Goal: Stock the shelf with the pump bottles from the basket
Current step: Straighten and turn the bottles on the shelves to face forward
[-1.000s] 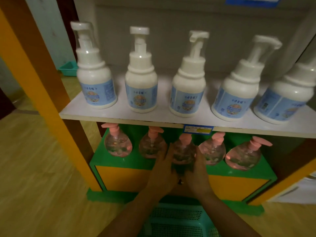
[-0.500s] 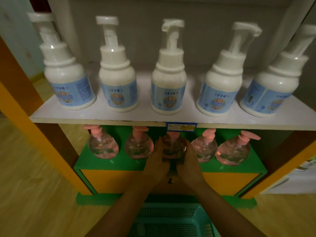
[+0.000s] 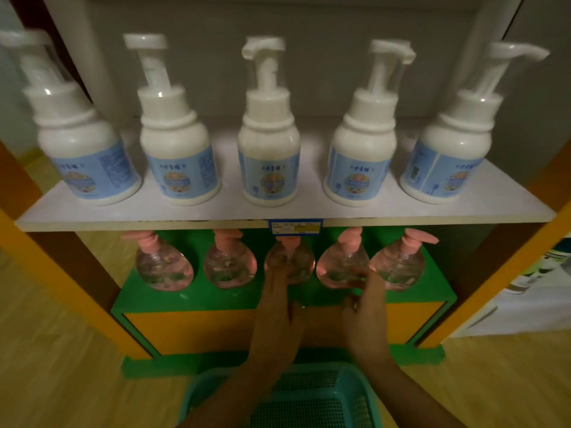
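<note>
My left hand (image 3: 279, 307) has its fingers stretched forward, the tips laid against the lower front of the middle pink pump bottle (image 3: 289, 262) without wrapping round it, so I read that hand as released rather than gripping. My right hand (image 3: 366, 299) spreads its fingers across the base of the fourth pink pump bottle (image 3: 342, 267); whether they actually close on it I cannot tell, since the glassy belly blurs the fingertips. Those two bottles stand in a row of five clear, pink-capped ones on the green lower shelf (image 3: 197, 299), the others being at the far left (image 3: 164, 267), second from left (image 3: 230, 267) and far right (image 3: 398, 265) (all upright, spouts turned different ways). Above them the white shelf board (image 3: 216, 213) carries five white pump bottles with blue labels, the central one (image 3: 268, 162) just over a blue and yellow price tag (image 3: 295, 227). Both forearms pass over the teal basket (image 3: 309, 400) on the wooden floor (image 3: 61, 350).
</note>
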Demonstrator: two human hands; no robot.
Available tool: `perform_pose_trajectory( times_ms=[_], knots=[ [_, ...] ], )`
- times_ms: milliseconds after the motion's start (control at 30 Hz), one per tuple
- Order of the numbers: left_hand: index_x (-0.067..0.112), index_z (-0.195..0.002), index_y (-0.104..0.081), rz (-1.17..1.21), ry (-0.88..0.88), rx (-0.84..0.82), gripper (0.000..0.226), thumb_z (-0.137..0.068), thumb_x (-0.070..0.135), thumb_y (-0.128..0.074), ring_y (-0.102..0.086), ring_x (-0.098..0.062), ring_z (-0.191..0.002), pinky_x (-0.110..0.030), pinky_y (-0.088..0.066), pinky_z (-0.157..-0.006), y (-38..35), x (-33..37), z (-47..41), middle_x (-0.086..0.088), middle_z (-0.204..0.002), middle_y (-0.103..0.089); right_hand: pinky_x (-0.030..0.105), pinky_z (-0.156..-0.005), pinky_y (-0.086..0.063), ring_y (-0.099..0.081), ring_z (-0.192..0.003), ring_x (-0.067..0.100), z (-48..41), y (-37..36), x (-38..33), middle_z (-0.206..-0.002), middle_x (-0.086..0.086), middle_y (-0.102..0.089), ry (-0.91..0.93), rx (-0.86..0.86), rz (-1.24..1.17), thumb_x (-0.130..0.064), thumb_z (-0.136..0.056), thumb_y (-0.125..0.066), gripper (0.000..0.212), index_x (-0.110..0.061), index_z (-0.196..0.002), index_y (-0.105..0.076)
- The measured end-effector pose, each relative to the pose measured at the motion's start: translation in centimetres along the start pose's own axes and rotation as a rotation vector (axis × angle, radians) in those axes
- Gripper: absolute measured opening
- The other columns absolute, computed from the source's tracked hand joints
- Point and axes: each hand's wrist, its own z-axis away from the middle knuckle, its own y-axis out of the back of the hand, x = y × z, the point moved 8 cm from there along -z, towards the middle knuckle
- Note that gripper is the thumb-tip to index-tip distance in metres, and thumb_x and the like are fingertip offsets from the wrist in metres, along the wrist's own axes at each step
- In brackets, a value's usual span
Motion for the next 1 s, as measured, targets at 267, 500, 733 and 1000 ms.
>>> perform_pose_trajectory(
  times_ms=[267, 500, 733, 1000],
  knots=[
    [0.022, -0.145, 0.007, -0.108, 0.119, -0.362, 0.081, -0.086, -0.005, -0.041, -0.014, -0.019, -0.142, -0.015, -0.014, -0.107, -7.5, 1.8, -2.4, -0.001, -0.157, 0.004, 0.027, -0.112, -0.02, -0.026, -0.139, 0.027, -3.6, -0.3, 2.8, -0.151, 0.013, -0.025, -0.113, -0.271, 0.104, 0.017, -0.074, -0.046, 0.08, -0.008, -0.144, -0.016],
    [0.019, -0.146, -0.002, -0.083, 0.211, -0.39, 0.076, -0.086, -0.004, -0.042, -0.026, -0.022, -0.138, -0.028, -0.021, -0.113, -8.9, 0.9, -3.3, -0.006, -0.154, -0.017, 0.04, -0.112, -0.032, -0.04, -0.13, 0.025, -5.2, -0.4, 3.7, -0.139, 0.013, -0.043, -0.127, -0.329, 0.019, 0.015, -0.074, -0.048, 0.074, -0.009, -0.141, -0.026],
    [0.023, -0.146, -0.008, -0.045, 0.24, -0.395, 0.076, -0.084, -0.008, -0.041, -0.046, -0.028, -0.122, -0.035, -0.04, -0.104, -8.5, 1.3, -3.9, -0.01, -0.147, -0.032, 0.0, -0.091, -0.024, -0.033, -0.118, 0.006, -5.4, 0.5, 3.5, -0.121, -0.005, -0.037, -0.092, -0.369, 0.044, 0.02, -0.076, -0.044, 0.076, -0.01, -0.142, -0.021],
    [0.028, -0.145, -0.003, -0.063, 0.239, -0.438, 0.082, -0.083, -0.009, -0.042, -0.039, -0.029, -0.129, -0.04, -0.039, -0.107, -8.9, 1.1, -3.2, -0.007, -0.154, -0.018, 0.035, -0.115, -0.025, -0.032, -0.136, 0.025, -5.6, 0.1, 3.9, -0.147, 0.011, -0.034, -0.101, -0.343, 0.095, 0.011, -0.079, -0.05, 0.074, -0.009, -0.144, -0.019]
  ],
)
